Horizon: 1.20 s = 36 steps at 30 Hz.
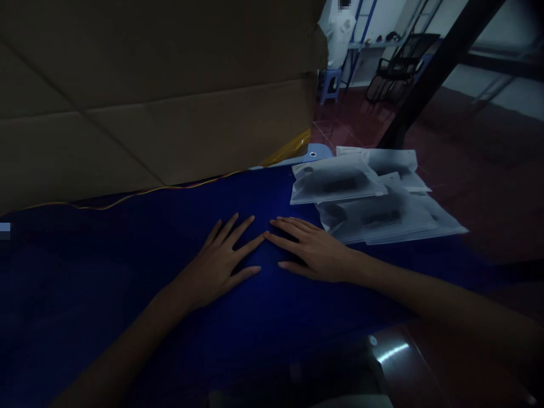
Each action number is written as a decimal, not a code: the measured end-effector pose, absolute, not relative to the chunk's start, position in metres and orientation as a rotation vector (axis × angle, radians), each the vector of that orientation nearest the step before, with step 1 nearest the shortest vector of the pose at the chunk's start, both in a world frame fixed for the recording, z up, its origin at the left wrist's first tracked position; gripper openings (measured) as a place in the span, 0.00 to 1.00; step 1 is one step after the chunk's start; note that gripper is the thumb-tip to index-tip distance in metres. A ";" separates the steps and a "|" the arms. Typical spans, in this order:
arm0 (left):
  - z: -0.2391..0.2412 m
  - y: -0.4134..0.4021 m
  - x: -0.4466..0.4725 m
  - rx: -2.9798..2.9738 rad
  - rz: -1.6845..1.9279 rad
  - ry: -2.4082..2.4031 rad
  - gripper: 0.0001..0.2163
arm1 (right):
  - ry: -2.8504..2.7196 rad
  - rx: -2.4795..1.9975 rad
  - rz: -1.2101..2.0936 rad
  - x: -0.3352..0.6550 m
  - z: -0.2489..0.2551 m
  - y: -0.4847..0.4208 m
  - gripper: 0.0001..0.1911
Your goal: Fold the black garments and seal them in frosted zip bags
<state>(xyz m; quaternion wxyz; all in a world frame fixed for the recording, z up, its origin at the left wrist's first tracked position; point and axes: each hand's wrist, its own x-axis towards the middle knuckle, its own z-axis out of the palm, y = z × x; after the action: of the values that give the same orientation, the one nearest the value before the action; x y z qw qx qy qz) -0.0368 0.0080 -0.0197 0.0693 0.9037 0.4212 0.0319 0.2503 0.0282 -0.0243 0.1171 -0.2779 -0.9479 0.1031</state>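
My left hand (223, 258) lies flat on the blue tabletop (140, 272) with its fingers spread, holding nothing. Opposite it, my right hand (308, 246) also rests palm down, fingers stretched out toward the left. The index fingertips of both hands meet or nearly meet. Just beyond my right hand lie several frosted plastic bags (386, 212), overlapping in a loose pile. Dark shapes show through the bags, too blurred to name. Neither hand touches the bags as far as I can see.
Cardboard boxes (191, 130) form a wall along the table's far edge, with a thin yellow wire (114, 201) at their foot. A dark slanted post (437, 73) stands at right. Farther back are a person in white (338, 34), a blue stool (330, 85) and a black chair (399, 68).
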 end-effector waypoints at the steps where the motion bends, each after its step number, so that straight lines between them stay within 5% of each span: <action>1: -0.020 0.008 -0.037 2.723 0.097 1.267 0.33 | -2.778 -0.815 0.303 0.250 -0.024 0.028 0.34; 14: -0.021 0.008 -0.037 2.744 0.145 1.253 0.32 | -2.762 -0.827 0.255 0.252 -0.023 0.029 0.35; 22: -0.021 0.009 -0.037 2.744 0.095 1.265 0.32 | -2.487 -1.047 -0.326 0.261 -0.013 0.038 0.17; 36: -0.022 0.008 -0.038 2.765 0.117 1.255 0.31 | -2.472 -1.234 -0.398 0.268 -0.018 0.048 0.25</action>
<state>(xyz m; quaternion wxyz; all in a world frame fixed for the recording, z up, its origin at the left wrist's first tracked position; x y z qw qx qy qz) -0.0381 0.0075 -0.0221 0.0514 0.9087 0.4125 0.0384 0.2685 0.0482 -0.0179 0.1742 -0.4351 -0.8721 -0.1403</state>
